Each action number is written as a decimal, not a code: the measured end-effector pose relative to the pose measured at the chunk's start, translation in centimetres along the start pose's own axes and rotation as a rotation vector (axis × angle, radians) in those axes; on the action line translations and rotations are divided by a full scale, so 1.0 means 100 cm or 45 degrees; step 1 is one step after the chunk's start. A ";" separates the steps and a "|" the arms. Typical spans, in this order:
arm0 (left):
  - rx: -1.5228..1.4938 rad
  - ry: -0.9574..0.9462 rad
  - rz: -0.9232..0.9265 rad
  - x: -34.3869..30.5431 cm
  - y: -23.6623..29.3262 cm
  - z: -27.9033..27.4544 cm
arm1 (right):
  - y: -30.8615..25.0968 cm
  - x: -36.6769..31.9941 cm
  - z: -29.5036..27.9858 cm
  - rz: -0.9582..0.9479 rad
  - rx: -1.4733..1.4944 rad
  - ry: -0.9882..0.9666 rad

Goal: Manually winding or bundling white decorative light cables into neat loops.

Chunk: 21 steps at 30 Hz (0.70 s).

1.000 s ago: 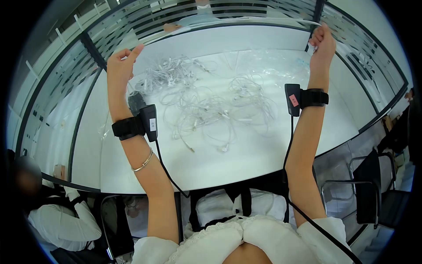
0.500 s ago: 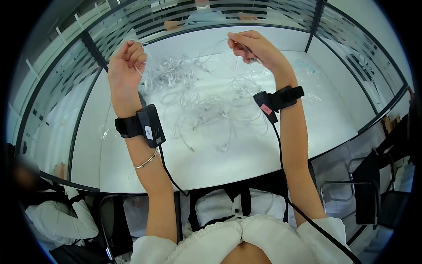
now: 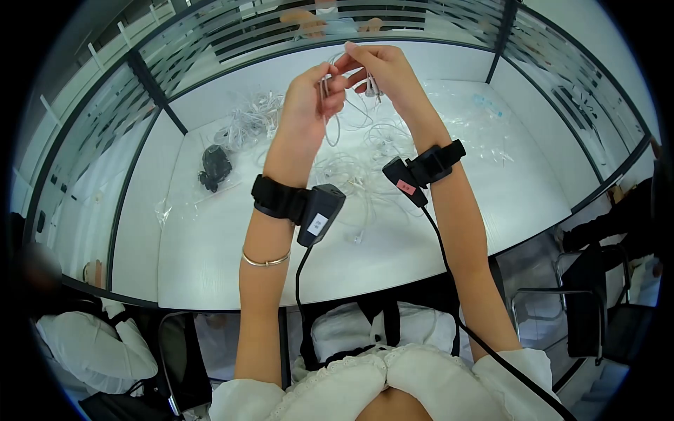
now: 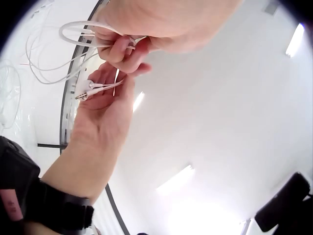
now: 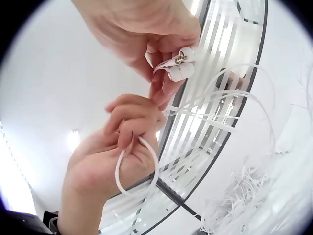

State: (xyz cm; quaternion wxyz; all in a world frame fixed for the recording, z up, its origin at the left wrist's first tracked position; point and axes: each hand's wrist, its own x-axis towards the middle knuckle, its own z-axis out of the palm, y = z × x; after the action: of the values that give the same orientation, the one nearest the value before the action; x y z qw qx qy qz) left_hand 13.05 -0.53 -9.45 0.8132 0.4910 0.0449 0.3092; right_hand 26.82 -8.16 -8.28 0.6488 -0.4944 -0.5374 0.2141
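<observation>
Two hands [image 3: 305, 105] [image 3: 386, 74] curled, pinching white earphone cable [image 5: 118, 171] | walled table [image 3: 225, 263] holds cable pile [image 3: 249, 121]

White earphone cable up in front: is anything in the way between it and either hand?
Nothing visible is: the left hand grips the cable by a loop, and the right hand holds it too. The other white cables lie below on the table, not in between.

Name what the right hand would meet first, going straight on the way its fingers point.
Most likely the left hand, gripping a white cable beside the right hand; whether they touch is unclear.
</observation>
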 end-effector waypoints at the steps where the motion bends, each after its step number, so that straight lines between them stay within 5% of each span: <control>1: 0.075 0.130 0.051 -0.001 -0.006 0.013 | 0.000 0.000 0.001 -0.008 -0.042 0.021; 4: 0.219 0.222 0.192 0.001 -0.013 0.014 | 0.001 0.001 -0.001 0.013 -0.160 0.023; 10: 0.171 0.299 0.334 0.006 -0.021 0.012 | 0.009 0.006 0.006 -0.589 -0.526 0.285; 14: 0.149 0.257 0.286 0.010 -0.023 0.004 | 0.013 0.009 -0.001 -0.196 -0.365 -0.067; 21: 0.116 0.184 0.211 0.016 -0.031 -0.009 | 0.000 0.001 -0.004 0.034 -0.211 -0.324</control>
State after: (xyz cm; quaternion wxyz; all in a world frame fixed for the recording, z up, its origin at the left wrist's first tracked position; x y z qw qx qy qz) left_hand 15.43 0.08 -12.08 0.7562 0.5061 0.0767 0.4076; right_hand 27.21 -8.26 -8.20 0.5297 -0.5222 -0.6243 0.2386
